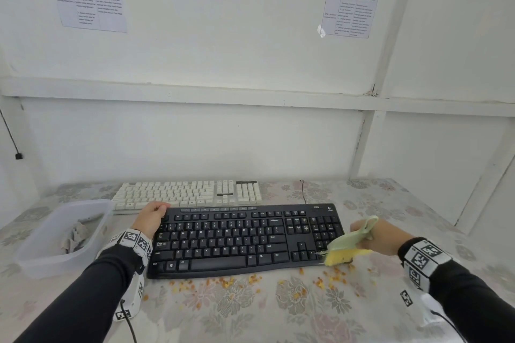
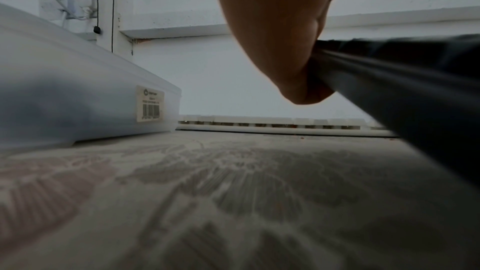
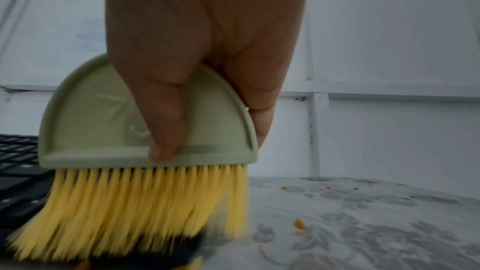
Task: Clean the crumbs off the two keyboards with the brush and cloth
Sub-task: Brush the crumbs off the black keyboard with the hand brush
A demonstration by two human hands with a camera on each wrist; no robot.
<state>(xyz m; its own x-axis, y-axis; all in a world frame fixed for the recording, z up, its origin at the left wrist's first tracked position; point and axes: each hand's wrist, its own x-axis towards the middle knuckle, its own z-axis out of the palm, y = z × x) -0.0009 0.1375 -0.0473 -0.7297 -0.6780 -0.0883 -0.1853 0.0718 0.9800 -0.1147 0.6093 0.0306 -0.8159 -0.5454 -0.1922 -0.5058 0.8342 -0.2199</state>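
Left of the black keyboard (image 1: 245, 239), a plastic tub (image 1: 36, 256) holds a crumpled cloth (image 1: 73, 238).

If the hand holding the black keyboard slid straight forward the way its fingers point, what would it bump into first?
Probably the white keyboard. The left hand grips the black keyboard's far-left corner, fingers pointing toward the wall, and the white one lies just beyond. How much gap is left is hard to judge.

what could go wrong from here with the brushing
The brush in the right hand is sweeping crumbs off the black keyboard onto the tablecloth, where they may scatter further or fall off its near edge. The left hand grips only one corner, so the keyboard might pivot. The white keyboard sits close behind and could catch stray crumbs.
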